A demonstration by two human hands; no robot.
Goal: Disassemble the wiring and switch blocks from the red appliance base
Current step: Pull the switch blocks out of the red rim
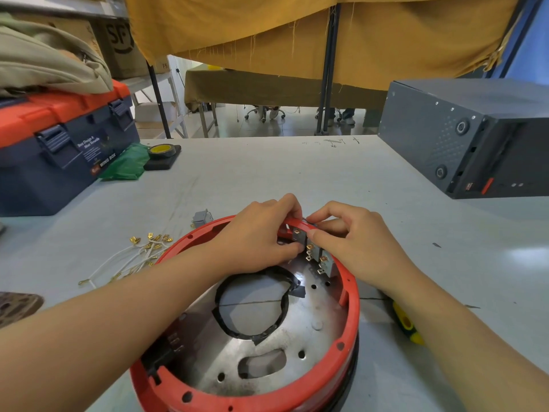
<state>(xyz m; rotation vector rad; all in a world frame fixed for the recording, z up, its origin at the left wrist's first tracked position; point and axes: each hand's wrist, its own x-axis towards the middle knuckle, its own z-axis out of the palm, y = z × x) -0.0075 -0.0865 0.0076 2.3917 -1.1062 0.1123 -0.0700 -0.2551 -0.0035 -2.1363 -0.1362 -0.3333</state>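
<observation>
Hands (303,236) both pinch switch blocks (315,254) at red base (350,316) rim, grey table (267,168).

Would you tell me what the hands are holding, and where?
Both the left hand and right hand pinch the switch blocks at the red base's far rim.

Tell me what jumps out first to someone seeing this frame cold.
The round red appliance base fills the near centre of the table, its shiny metal floor exposed. Both hands, the left hand and right hand, meet at its far rim, pinching the grey switch blocks. Left of the base lie loose white wires with brass terminals and one freed switch block.
</observation>
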